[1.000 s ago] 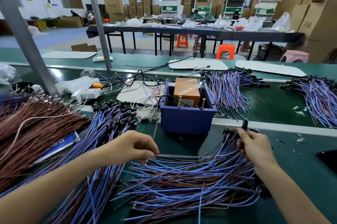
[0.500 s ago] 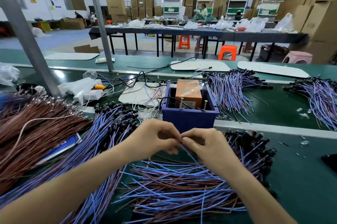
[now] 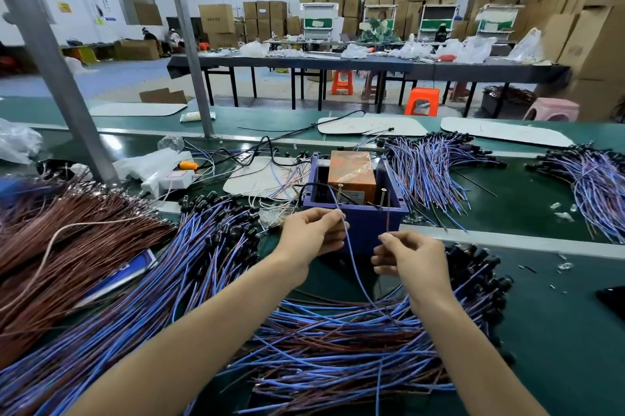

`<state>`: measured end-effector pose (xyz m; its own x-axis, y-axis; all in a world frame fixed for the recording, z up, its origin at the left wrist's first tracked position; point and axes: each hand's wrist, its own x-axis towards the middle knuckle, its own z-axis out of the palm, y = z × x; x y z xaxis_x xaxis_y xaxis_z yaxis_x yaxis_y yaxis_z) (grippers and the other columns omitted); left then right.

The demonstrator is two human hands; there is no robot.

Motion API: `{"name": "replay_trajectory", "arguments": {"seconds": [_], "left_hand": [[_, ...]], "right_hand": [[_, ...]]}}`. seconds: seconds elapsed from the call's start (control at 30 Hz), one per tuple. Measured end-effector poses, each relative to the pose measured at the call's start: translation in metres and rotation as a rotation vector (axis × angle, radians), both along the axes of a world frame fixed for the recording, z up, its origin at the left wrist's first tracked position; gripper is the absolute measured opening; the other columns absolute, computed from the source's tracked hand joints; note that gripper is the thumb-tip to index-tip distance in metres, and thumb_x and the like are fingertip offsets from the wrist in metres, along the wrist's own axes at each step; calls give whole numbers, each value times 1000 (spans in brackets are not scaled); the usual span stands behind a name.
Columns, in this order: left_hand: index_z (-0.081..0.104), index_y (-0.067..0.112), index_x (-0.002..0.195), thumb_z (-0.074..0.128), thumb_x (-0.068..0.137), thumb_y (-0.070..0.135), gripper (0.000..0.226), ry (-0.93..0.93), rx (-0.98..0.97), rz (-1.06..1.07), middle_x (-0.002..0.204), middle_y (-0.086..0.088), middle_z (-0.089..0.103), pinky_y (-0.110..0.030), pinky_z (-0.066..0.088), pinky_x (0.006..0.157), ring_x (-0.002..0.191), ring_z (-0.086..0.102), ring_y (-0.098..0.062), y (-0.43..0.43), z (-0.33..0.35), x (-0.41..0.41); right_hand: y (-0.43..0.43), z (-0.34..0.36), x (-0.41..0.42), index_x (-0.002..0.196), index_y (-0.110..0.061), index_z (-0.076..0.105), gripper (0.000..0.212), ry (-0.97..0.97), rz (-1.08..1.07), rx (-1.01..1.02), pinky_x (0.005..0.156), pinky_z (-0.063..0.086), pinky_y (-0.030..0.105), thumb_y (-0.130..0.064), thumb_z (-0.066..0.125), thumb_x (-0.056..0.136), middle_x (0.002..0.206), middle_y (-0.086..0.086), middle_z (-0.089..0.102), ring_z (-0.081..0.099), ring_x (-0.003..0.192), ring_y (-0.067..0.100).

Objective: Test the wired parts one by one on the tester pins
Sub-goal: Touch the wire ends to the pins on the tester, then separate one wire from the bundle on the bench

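A blue tester box (image 3: pixel 358 223) holding an orange block (image 3: pixel 351 170) stands mid-bench, with two upright metal pins (image 3: pixel 339 193) at its near side. My left hand (image 3: pixel 311 233) pinches the blue lead (image 3: pixel 355 270) of one wired part and holds its tip up by the left pin. My right hand (image 3: pixel 412 256) pinches the part's brown lead (image 3: pixel 387 216), whose end rises toward the right pin (image 3: pixel 383 195). Whether the tips touch the pins I cannot tell. A heap of blue-and-brown wired parts (image 3: pixel 338 348) lies under my forearms.
Another bundle of wired parts (image 3: pixel 152 280) lies at the left beside brown wires (image 3: pixel 50 246). More bundles (image 3: pixel 429 172) lie behind the box and at the far right (image 3: pixel 595 185). A white power strip (image 3: pixel 169 179) and cables sit left of the box, by a grey post (image 3: pixel 67 104).
My hands met over the heap, then rose toward the box and spread apart. Each now holds one lead of a single part up at the pins.
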<state>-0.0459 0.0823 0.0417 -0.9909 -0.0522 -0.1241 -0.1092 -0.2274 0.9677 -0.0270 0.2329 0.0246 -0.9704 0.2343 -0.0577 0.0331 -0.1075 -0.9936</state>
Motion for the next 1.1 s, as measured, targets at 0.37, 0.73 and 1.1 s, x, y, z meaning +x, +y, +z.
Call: {"name": "replay_trajectory", "arguments": {"seconds": [0.37,0.73,1.1], "left_hand": [[66,11,85,60,93,17,12,-125,-83,-48,74,-1,71,-18,52,51,56,62,-7,0,-4,-11],[67,10,86,59,93,16,12,-91,-122,-90,70,0,71,-20,52,53,54,61,-8,-1,-6,-13],[66,7,87,61,92,15,11,-84,-149,-103,73,-4,70,-20,52,53,53,59,-9,-1,-6,-12]], "right_hand": [[4,-6,-6,72,-5,69,18,-46,40,3,39,43,18,-3,63,89,50,3,63,57,41,10],[7,-6,-7,75,-8,71,17,-11,49,52,41,43,17,-5,63,89,52,2,64,58,44,10],[9,-10,-6,78,-9,71,14,-12,65,75,46,44,20,-8,63,90,57,2,65,60,50,11]]}}
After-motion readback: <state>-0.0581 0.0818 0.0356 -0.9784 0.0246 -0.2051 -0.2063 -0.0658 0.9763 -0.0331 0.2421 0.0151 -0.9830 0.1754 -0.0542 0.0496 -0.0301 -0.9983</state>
